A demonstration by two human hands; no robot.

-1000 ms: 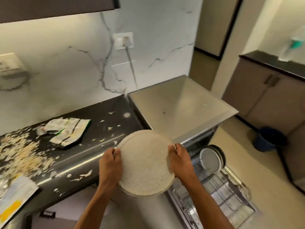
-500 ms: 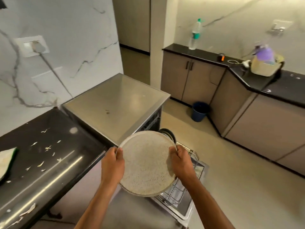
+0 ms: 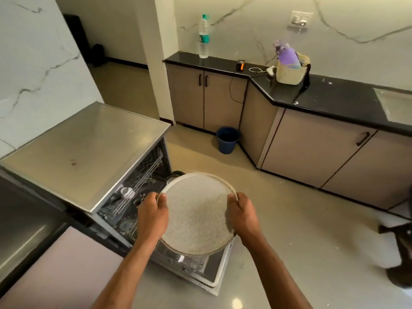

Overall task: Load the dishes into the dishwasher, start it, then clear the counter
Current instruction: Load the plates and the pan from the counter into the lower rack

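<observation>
While above dishwasher [image 3: 124, 166], plate [image 3: 197, 214] between both hands' grip.

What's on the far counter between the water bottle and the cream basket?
In the head view, between the water bottle and the cream basket lie a small black and orange object, then a white cable with a white plug beside the basket.

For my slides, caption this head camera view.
Both hands, left and right, hold a round speckled plate above the open dishwasher.
</observation>
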